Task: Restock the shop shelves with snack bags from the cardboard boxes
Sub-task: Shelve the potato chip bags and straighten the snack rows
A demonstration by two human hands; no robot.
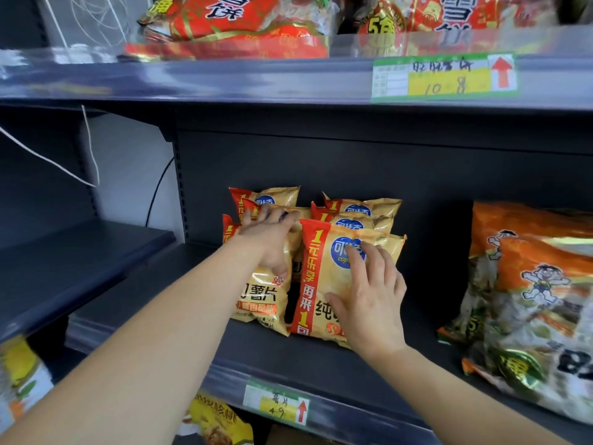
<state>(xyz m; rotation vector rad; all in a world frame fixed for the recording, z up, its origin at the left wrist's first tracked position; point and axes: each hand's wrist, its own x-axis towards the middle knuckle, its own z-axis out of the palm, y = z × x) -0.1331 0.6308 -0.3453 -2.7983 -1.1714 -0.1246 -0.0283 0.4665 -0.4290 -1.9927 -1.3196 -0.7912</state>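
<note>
While both hands are on stock, the chip bags (pixel 361 208) sit mid-shelf in two short files, front to back, roughly three deep each.

- Shelf (pixel 321 358): dark metal, middle tier. Chips take a narrow patch at its centre; bare board shows left of them and between them and the orange bags (pixel 529 284) at the far right.
- Left hand (pixel 269 239): released, fingers spread, draped over the top of the front left bag (pixel 263 300) and reaching the one behind. Pressing or steadying, not clutching.
- Right hand (pixel 369 297): also released, palm and splayed fingers flat against the face of the front right bag (pixel 321 284). Nothing pinched.
- Orientation: bags stand on their bottom seams, leaning back a little. Long axis runs up and down, top seam uppermost, printed face out to the aisle. On the front right bag the red strip runs down its left edge. The two front bags touch side by side.
- Progress: I judge this an early-to-middle stage. A handful of bags are placed and being squared up; much of the tier is unfilled, and the side shelf (pixel 80 252) to the left looks bare.
- No cardboard box in view, so remaining stock cannot be judged.
- Red bags (pixel 231 27) fill the tier above; a price tag (pixel 276 406) sits on the shelf lip below the chips.
</note>
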